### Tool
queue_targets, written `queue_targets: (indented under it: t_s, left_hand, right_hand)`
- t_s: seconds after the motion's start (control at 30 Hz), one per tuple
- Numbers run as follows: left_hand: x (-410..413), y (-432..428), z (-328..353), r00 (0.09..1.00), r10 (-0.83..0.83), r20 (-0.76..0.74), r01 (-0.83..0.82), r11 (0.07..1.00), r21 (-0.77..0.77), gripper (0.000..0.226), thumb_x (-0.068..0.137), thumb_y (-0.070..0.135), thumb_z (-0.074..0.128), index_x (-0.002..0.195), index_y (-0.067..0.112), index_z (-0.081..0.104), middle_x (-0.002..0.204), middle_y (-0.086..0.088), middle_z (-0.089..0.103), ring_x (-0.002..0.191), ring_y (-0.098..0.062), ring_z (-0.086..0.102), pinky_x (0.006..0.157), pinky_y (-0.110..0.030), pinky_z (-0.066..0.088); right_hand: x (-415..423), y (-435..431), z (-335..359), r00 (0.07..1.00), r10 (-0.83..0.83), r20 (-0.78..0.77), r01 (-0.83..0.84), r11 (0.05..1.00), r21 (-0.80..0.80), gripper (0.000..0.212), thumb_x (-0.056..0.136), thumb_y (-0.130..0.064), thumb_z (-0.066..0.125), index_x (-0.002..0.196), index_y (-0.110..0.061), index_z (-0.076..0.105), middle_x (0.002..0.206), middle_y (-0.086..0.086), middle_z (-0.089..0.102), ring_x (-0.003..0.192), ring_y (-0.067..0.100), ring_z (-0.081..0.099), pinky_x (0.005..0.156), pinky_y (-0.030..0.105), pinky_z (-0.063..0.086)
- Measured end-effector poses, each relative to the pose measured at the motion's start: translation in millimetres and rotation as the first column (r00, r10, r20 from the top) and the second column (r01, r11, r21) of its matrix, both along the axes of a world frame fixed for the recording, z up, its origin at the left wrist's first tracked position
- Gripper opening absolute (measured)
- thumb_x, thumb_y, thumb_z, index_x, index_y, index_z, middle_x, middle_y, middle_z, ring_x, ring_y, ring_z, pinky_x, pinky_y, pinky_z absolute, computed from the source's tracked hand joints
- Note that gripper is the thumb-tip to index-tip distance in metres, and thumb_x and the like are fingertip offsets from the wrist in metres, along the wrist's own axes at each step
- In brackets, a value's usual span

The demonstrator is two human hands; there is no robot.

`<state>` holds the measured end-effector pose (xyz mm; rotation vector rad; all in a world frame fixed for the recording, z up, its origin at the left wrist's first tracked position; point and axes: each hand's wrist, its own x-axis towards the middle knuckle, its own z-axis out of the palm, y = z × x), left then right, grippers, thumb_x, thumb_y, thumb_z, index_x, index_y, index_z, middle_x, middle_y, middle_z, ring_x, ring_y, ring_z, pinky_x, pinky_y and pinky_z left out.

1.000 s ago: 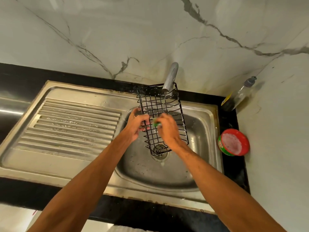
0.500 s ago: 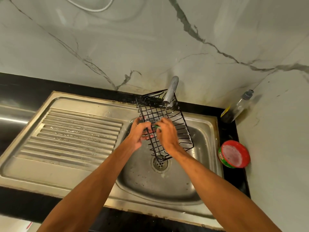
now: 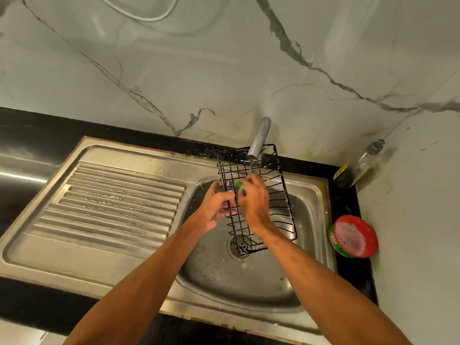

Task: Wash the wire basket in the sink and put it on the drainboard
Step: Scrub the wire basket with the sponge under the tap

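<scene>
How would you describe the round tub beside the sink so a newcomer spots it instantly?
Find the steel sink, then the black counter strip along its right edge. Two things stand there: a tall clear bottle farther back and, nearer the camera, the round tub. Only the tub is squat, with green sides, a red rim and pale contents.

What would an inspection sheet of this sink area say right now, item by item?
Surface: steel drainboard with wet ridges, sink basin to its right.
Job's things: wire basket tilted over the basin, top end under the running faucet.
Clutter: red tub and clear bottle on the black counter at right.
Fingers: left hand grips the basket's edge; right hand holds a green scrubber against the wires.
Cables: white cord looped high up.
Surroundings: marble wall.
</scene>
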<state>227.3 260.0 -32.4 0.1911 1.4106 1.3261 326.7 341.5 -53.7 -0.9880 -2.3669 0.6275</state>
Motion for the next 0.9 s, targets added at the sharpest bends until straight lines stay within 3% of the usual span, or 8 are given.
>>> queue_targets:
  t_s: [0.07, 0.2, 0.33, 0.47, 0.63, 0.73, 0.83, 0.9]
  left_hand:
    - [1, 0, -1, 1.000, -0.011, 0.006, 0.011, 1.000, -0.001, 0.101, 0.058, 0.007, 0.074, 0.151, 0.019, 0.037, 0.120, -0.018, 0.069, 0.101, -0.033, 0.068, 0.090, -0.053, 0.059]
    - [3, -5, -3, 1.000, -0.014, 0.016, 0.014, 1.000, 0.000, 0.084, 0.069, -0.003, 0.070, 0.141, 0.024, 0.036, 0.121, -0.022, 0.069, 0.093, -0.030, 0.071, 0.098, -0.059, 0.054]
    - [10, -5, -4, 0.998, -0.058, 0.010, 0.058, 0.998, -0.009, 0.066, 0.073, -0.005, 0.070, 0.128, 0.026, 0.049, 0.117, -0.022, 0.066, 0.093, -0.031, 0.066, 0.067, -0.036, 0.059]
    - [5, -9, -7, 0.997, -0.072, -0.013, 0.071, 0.997, -0.014, 0.094, 0.056, 0.004, 0.075, 0.143, 0.019, 0.042, 0.128, -0.022, 0.063, 0.097, -0.031, 0.068, 0.074, -0.041, 0.058]
    - [6, -8, -11, 0.999, -0.052, -0.013, 0.052, 0.999, 0.011, 0.100, 0.059, 0.005, 0.071, 0.149, 0.026, 0.033, 0.117, -0.019, 0.066, 0.084, -0.025, 0.068, 0.068, -0.041, 0.060]
    - [7, -10, -9, 0.999, -0.032, -0.010, 0.032, 0.999, 0.003, 0.105, 0.063, 0.002, 0.071, 0.150, 0.038, 0.025, 0.120, -0.021, 0.063, 0.084, -0.027, 0.067, 0.072, -0.045, 0.057]
    - [10, -9, -17, 0.993, -0.071, -0.091, 0.071, 0.997, -0.008, 0.113, 0.075, -0.008, 0.070, 0.158, 0.044, 0.014, 0.124, -0.019, 0.056, 0.091, -0.030, 0.064, 0.061, -0.034, 0.055]
    - [12, -6, -21, 0.989, -0.096, -0.108, 0.095, 0.995, -0.016, 0.124, 0.071, -0.005, 0.072, 0.155, 0.060, 0.008, 0.132, -0.021, 0.053, 0.094, -0.031, 0.066, 0.060, -0.033, 0.057]
  right_hand:
    - [3, -3, 0, 0.993, 0.117, 0.006, -0.118, 0.992, 0.049, 0.022, 0.087, -0.007, 0.066, 0.109, -0.008, 0.070, 0.112, 0.001, 0.056, 0.098, 0.008, 0.048, 0.079, 0.012, 0.043]
    - [1, 25, -5, 0.958, -0.262, -0.117, 0.249, 0.961, -0.117, 0.029, 0.087, -0.001, 0.065, 0.113, -0.012, 0.070, 0.116, 0.002, 0.058, 0.098, 0.009, 0.056, 0.078, 0.028, 0.058]
    - [-6, 5, -3, 0.993, 0.101, -0.060, -0.099, 0.995, 0.022, 0.028, 0.087, -0.002, 0.062, 0.110, -0.015, 0.069, 0.114, -0.001, 0.056, 0.102, 0.009, 0.052, 0.085, 0.019, 0.046]
    - [-8, 37, 0, 0.929, -0.316, -0.192, 0.305, 0.948, -0.087, 0.023, 0.088, -0.006, 0.067, 0.111, -0.011, 0.071, 0.115, 0.003, 0.060, 0.100, 0.008, 0.052, 0.081, 0.029, 0.057]
    - [-9, 20, -5, 0.992, 0.121, 0.029, -0.123, 0.988, 0.089, 0.023, 0.091, -0.007, 0.063, 0.111, -0.016, 0.071, 0.113, -0.004, 0.060, 0.103, 0.008, 0.053, 0.086, 0.013, 0.041]
    - [-10, 38, -11, 0.975, -0.202, -0.094, 0.192, 0.975, -0.110, 0.026, 0.087, -0.010, 0.069, 0.111, -0.021, 0.071, 0.115, -0.006, 0.066, 0.100, 0.010, 0.063, 0.083, 0.024, 0.056]
    - [-21, 34, 0, 0.948, -0.239, -0.211, 0.152, 0.921, -0.360, 0.022, 0.085, -0.013, 0.074, 0.107, -0.018, 0.073, 0.106, -0.004, 0.071, 0.095, 0.009, 0.067, 0.080, 0.025, 0.058]
    - [-27, 31, 22, 0.783, -0.514, -0.351, 0.126, 0.684, -0.719, 0.015, 0.084, -0.006, 0.075, 0.094, -0.015, 0.072, 0.095, 0.001, 0.073, 0.089, 0.016, 0.070, 0.071, 0.024, 0.058]
